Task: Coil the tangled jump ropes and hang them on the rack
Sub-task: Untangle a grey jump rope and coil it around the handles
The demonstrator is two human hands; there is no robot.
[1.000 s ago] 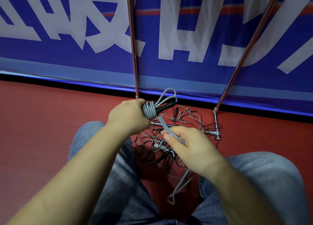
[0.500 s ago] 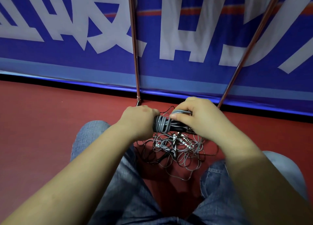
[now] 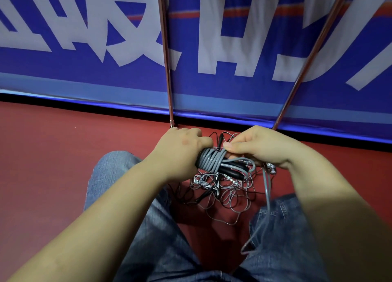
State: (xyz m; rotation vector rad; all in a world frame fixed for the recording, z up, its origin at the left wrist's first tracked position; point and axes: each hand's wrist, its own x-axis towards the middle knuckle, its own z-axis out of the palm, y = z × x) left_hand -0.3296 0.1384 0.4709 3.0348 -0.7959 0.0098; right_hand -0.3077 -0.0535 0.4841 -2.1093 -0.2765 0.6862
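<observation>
My left hand grips a grey jump rope bundle, its cord wound in several turns around two black handles that stick out to the right. My right hand pinches the grey cord at the top of the windings. A loose grey tail hangs from the bundle down over my right knee. Below my hands a tangle of thin grey and black ropes lies on the red floor. Two thin metal rack poles rise from the floor against the wall.
A blue banner with large white characters covers the wall ahead. The right rack pole leans diagonally. My knees in blue jeans flank the tangle. A metal rack foot shows behind my right hand.
My right hand carried the cord from below the bundle up and over it, adding a turn. The hanging tail has grown shorter and the bundle now lies level.
</observation>
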